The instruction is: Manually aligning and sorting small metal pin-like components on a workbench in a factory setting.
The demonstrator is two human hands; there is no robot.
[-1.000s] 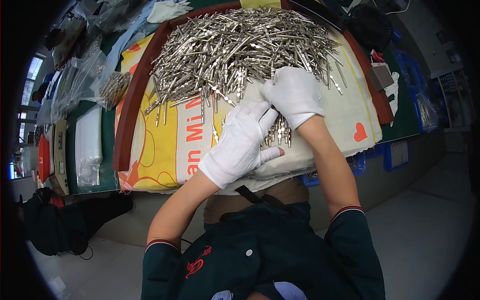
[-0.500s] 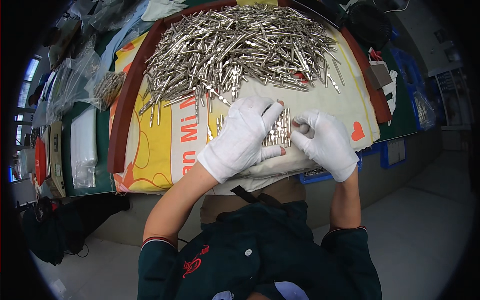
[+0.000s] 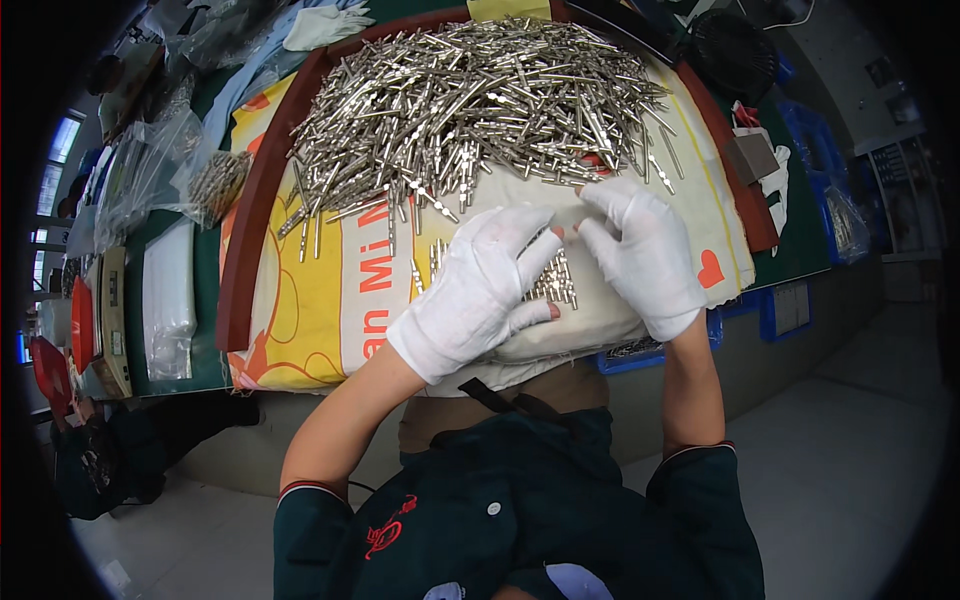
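Observation:
White gloves with bare fingertips cover both my hands. My left hand (image 3: 475,285) lies over a row of short metal pins (image 3: 558,280) on the cloth, its thumb and forefinger spread on either side of them. More pins in the row (image 3: 437,255) show beyond the left hand's other edge, and its palm hides the middle. To the right, my right hand (image 3: 645,255) hovers just past the row's far end, thumb and forefinger apart, with nothing visible between them. A large heap of silvery metal pins (image 3: 480,100) spreads across the far part of the cloth.
Red-brown wooden rails (image 3: 262,210) border the printed cloth (image 3: 375,290). At left stand a clear plastic bag (image 3: 168,290), a bagged bundle of pins (image 3: 218,183) and a scale-like device (image 3: 112,325). Blue bins (image 3: 787,308) sit below the right edge. Another person (image 3: 110,450) is at lower left.
My right hand has moved up and away from the row's right end, and its fingers have parted. My left hand has shifted slightly left. At far left, a red round object has come into view.

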